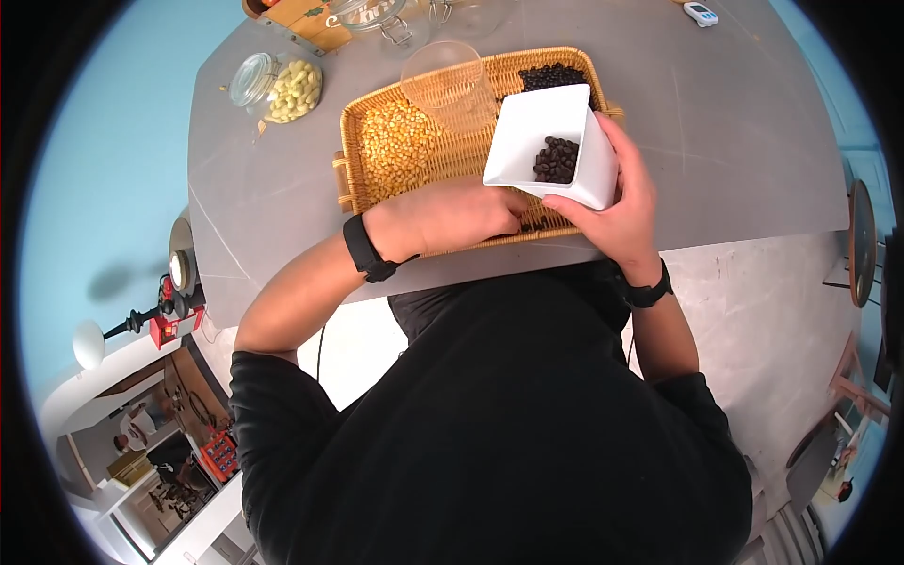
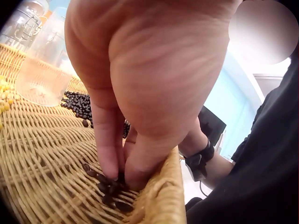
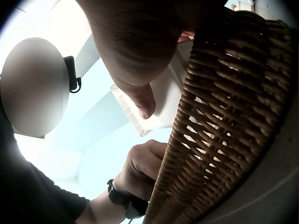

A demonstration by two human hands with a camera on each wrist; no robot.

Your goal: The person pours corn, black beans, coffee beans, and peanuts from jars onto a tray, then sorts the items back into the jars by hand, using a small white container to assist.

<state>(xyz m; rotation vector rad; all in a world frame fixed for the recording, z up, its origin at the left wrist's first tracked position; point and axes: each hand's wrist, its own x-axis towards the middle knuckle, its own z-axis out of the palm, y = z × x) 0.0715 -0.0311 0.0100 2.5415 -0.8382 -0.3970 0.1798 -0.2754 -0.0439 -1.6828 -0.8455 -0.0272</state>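
Note:
My right hand (image 1: 623, 202) grips a white square container (image 1: 532, 118), thumb on its near side and fingers round the far side. It is tilted, and dark coffee beans (image 1: 557, 162) lie inside. Below and left of it, my left hand (image 1: 457, 215) reaches down into the wicker basket (image 1: 347, 137) by its near edge. In the left wrist view, its thumb and fingertips pinch at several loose coffee beans (image 2: 108, 190) on the woven bottom. The wicker side hides the left fingertips in the right wrist view.
Yellow corn kernels (image 1: 391, 146) fill the basket's left end, and black beans (image 1: 554, 75) lie in its far right corner. A clear cup (image 1: 452, 85) stands in between. A tipped jar of pale cloves (image 1: 294, 89), clip-top jars (image 1: 372, 14) and a white timer (image 1: 701, 13) are on the grey table.

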